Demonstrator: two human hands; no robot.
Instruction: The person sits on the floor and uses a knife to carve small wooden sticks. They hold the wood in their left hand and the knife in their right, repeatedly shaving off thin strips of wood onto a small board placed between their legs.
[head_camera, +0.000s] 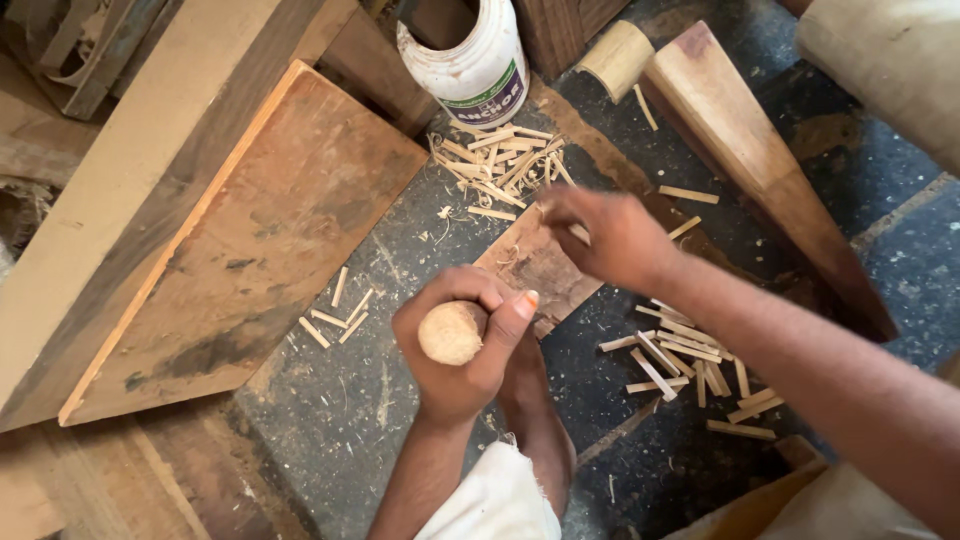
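A large wooden board (250, 240) lies on the floor (330, 420) at the left. The left hand (460, 350) has its grip wrapped around a round wooden handle (451, 333), end upward, at centre. The right hand (605, 235) pinches a small wooden stick (578, 233) in a narrow grip beside the pile of sticks (500, 160).

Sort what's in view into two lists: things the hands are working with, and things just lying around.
In hand:
left hand gripping round wooden handle
right hand at small wooden sticks
small board

Lying about:
white plastic jar
large plank
wooden wedge
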